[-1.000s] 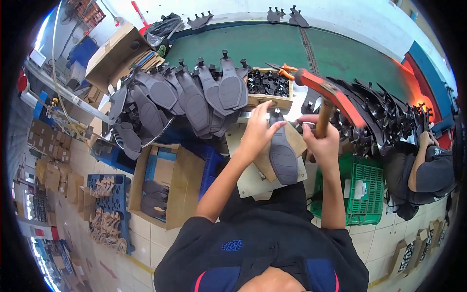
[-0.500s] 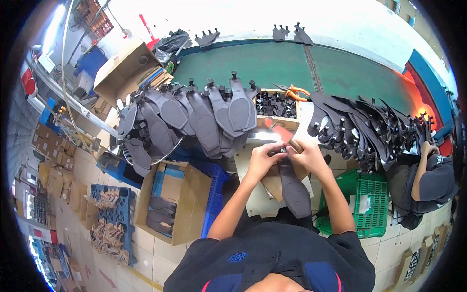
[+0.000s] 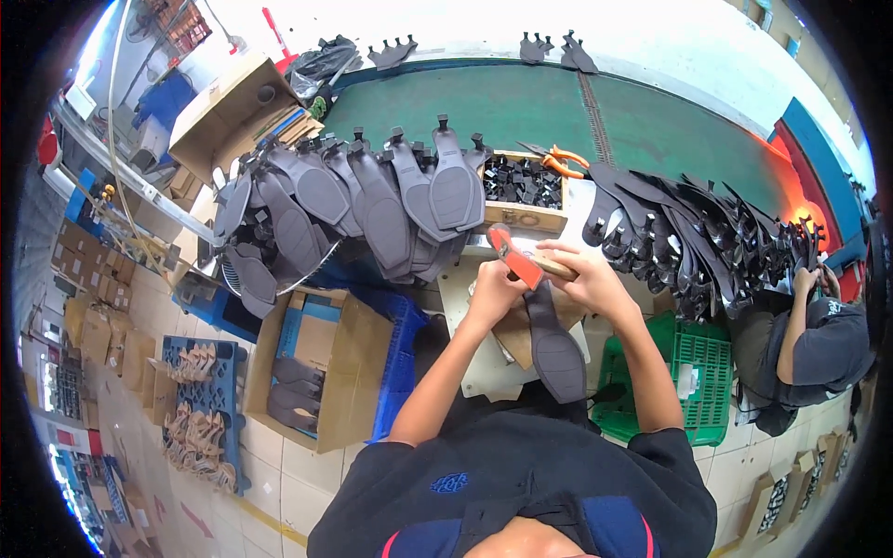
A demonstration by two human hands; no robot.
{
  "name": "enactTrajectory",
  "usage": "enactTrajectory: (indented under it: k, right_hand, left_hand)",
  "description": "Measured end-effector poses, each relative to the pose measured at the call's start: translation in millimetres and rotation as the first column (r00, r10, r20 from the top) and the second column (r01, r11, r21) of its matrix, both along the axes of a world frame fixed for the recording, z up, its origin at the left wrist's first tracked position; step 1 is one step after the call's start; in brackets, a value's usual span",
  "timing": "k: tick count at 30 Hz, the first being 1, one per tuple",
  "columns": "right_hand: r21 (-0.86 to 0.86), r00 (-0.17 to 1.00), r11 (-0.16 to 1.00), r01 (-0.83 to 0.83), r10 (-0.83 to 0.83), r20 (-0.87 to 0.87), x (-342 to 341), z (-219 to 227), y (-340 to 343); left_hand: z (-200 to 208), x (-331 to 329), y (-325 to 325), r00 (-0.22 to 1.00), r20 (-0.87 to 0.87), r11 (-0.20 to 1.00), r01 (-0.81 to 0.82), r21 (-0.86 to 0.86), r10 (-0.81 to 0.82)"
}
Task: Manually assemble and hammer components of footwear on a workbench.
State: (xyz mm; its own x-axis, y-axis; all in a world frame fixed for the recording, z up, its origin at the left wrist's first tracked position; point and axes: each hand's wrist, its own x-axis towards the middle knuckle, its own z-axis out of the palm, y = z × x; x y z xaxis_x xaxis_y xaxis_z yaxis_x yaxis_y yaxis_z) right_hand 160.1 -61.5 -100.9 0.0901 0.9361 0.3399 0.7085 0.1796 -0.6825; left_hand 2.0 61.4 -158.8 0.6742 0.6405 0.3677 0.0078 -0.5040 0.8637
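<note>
My left hand (image 3: 496, 292) is closed around the heel end of a dark shoe sole (image 3: 559, 359), whose toe points toward me over a white work surface (image 3: 460, 298). My right hand (image 3: 595, 284) grips the wooden handle of a hammer (image 3: 521, 264). The orange-red hammer head hovers beside and partly over my left fingers, hiding the heel end. Whether the head touches the heel cannot be seen. A brown piece (image 3: 513, 333) lies beneath the sole.
Heeled soles (image 3: 381, 219) heap at the left, more (image 3: 688, 232) at the right. Between them stand a box of small black pieces (image 3: 530, 219) and orange-handled pliers (image 3: 564, 162). Beyond runs a green belt (image 3: 465, 102). A carton (image 3: 358, 372), a green crate (image 3: 712, 353) and a co-worker (image 3: 823, 339) flank me.
The hammer has swung from a steep slant to nearly level, its head now near my left fingers. My right hand has moved slightly away from my left hand. My view has shifted slightly.
</note>
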Motion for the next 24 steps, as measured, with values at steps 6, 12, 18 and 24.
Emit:
enactTrajectory:
  k: [6, 12, 18, 24]
  right_hand:
    - [0.065, 0.997, 0.996, 0.068, -0.071, 0.041, -9, 1, -7]
    - [-0.125, 0.834, 0.915, 0.384, -0.402, -0.378, -45, 48, -60]
    - [-0.217, 0.910, 0.910, 0.354, -0.388, -0.142, -68, 58, -78]
    - [-0.159, 0.907, 0.917, 0.365, -0.389, -0.163, -74, 59, -83]
  left_hand:
    - [10, 2, -4, 0.992, -0.117, 0.999, -0.039, -0.001, 0.038]
    - [6, -2, -2, 0.984, 0.125, 0.883, 0.171, -0.438, -0.128]
    - [3, 0, 6, 0.973, 0.119, 0.828, 0.231, -0.511, -0.198]
    - [7, -4, 7, 0.960, 0.130, 0.825, 0.280, -0.490, -0.249]
